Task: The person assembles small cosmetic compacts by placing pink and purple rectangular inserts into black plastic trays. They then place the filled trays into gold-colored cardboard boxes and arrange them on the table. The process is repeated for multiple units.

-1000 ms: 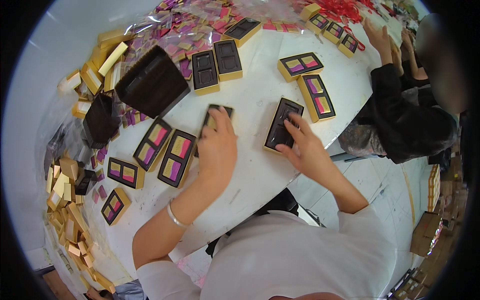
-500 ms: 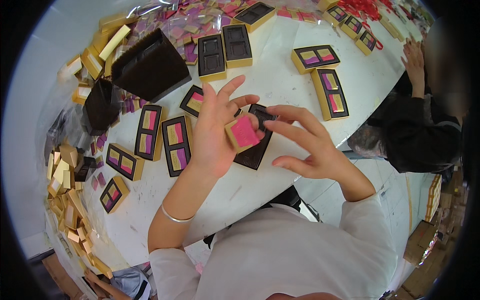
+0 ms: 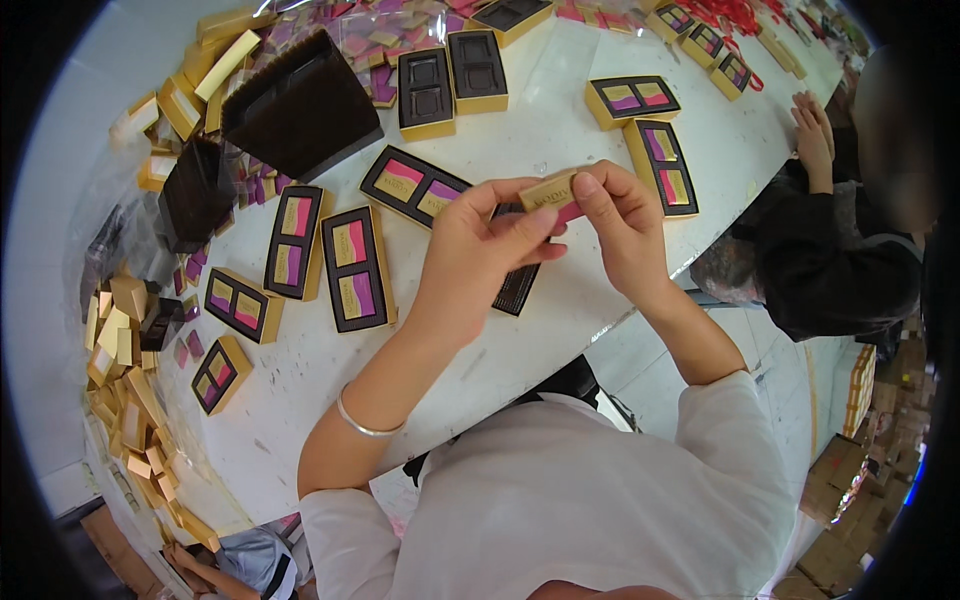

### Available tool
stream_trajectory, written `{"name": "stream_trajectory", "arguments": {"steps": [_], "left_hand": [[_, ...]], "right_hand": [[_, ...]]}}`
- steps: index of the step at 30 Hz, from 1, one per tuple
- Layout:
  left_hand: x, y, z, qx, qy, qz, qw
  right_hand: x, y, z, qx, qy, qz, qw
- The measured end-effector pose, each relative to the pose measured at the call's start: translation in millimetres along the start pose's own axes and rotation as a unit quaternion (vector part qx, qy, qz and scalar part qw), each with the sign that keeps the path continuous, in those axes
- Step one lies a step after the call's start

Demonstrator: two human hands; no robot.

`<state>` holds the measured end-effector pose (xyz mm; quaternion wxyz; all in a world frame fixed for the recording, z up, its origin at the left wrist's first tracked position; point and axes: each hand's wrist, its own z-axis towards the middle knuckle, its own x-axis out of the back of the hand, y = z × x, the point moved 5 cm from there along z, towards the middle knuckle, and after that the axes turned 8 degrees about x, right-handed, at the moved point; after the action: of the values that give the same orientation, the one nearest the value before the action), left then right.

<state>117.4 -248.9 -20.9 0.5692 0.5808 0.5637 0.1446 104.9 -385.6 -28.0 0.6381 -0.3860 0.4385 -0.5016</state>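
Observation:
Held up between both hands is a small gold-and-pink wrapped square (image 3: 549,191), seen edge-on. My left hand (image 3: 482,240) pinches its left end with thumb and fingers. At its right end, my right hand (image 3: 625,225) grips it the same way. Below them lies a gold box with a black tray (image 3: 516,288), mostly hidden by my hands. Just left of my left hand, a gold box (image 3: 385,192) holds a pink-and-gold and a purple-and-gold square. Several similar filled boxes, such as one gold box (image 3: 372,315), lie farther left.
Two boxes with bare black trays (image 3: 427,90) stand at the far side, near stacked black trays (image 3: 302,118). Loose gold boxes (image 3: 135,410) heap along the left edge. Filled boxes (image 3: 632,100) lie at right. Another person's hands (image 3: 814,130) rest at the table's right edge.
My hands have come together, and my right hand now grips the wrapped square too. The square has turned from face-up to edge-on and moved right and up. The box beside my left hand shows more.

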Motion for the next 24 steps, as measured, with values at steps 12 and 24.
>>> {"name": "stream_trajectory", "arguments": {"steps": [12, 24], "left_hand": [[15, 9, -17, -0.093, 0.063, 0.352, 0.929], [16, -19, -43, -0.269, 0.104, 0.714, 0.638]], "right_hand": [[4, -39, 8, 0.202, -0.186, -0.319, 0.907], [7, 8, 22, 0.128, -0.349, -0.290, 0.882]]}}
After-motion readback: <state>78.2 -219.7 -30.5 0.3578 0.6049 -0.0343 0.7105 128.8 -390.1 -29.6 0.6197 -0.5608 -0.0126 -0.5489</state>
